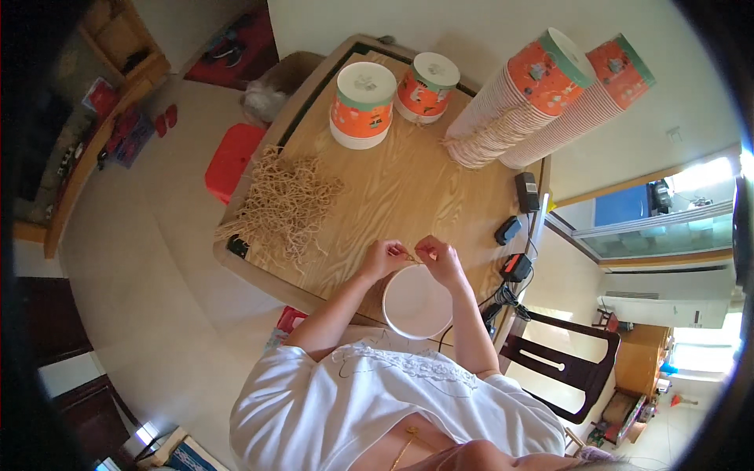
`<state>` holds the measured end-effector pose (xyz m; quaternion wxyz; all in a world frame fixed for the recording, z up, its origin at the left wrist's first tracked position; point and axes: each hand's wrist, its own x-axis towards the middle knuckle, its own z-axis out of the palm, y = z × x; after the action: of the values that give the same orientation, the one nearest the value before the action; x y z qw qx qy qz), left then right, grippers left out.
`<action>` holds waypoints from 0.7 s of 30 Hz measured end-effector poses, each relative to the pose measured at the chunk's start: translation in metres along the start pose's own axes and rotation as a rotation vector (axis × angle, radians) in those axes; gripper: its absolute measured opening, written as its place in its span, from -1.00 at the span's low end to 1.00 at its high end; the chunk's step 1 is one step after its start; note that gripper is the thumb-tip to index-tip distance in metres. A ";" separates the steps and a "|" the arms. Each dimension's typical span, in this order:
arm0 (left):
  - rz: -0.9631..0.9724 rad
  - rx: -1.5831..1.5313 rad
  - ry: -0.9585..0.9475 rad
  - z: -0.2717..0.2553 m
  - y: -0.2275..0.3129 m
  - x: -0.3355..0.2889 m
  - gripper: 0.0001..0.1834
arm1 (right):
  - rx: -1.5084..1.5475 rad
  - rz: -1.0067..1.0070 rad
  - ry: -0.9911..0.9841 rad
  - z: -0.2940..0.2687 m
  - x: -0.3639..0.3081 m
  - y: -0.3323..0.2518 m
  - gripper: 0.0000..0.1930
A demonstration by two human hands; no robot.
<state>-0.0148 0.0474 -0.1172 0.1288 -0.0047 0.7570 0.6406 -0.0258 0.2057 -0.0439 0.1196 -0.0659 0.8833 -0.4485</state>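
A white-lined paper bucket (418, 304) stands at the table's near edge, against my body, its open mouth facing up. At its far rim my left hand (383, 259) and my right hand (441, 261) are close together, fingertips pinched. Between them runs a short piece of tan cord (411, 259), which both hands appear to grip; its ends are hidden by my fingers. To the left of my hands lies a loose tangled pile of the same tan cords (287, 202).
Two upside-down orange-and-green buckets (363, 110) (428, 90) stand at the back. Two tall leaning stacks of buckets (510, 102) (585, 106) are at the back right. Black adapters (516, 267) and cables line the right edge. A red stool (233, 161) and dark chair (561, 365) flank the table (377, 188).
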 end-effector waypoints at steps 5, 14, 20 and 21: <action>0.006 -0.002 -0.026 -0.002 -0.004 -0.001 -0.90 | -0.174 0.007 -0.068 0.002 -0.006 -0.010 -0.85; 0.022 -0.110 -0.054 -0.004 -0.012 -0.002 -0.91 | -0.188 0.041 -0.020 0.009 -0.004 0.002 -0.85; -0.066 -0.176 -0.085 -0.012 -0.017 -0.006 -0.90 | -0.005 0.151 -0.048 0.010 -0.006 0.014 -0.80; -0.069 -0.174 -0.083 -0.013 -0.018 -0.006 -0.90 | 0.089 0.136 -0.036 0.012 -0.005 0.014 -0.79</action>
<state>-0.0081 0.0304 -0.1312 0.1810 -0.0156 0.6919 0.6988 -0.0175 0.2059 -0.0618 0.1685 -0.0083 0.8626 -0.4770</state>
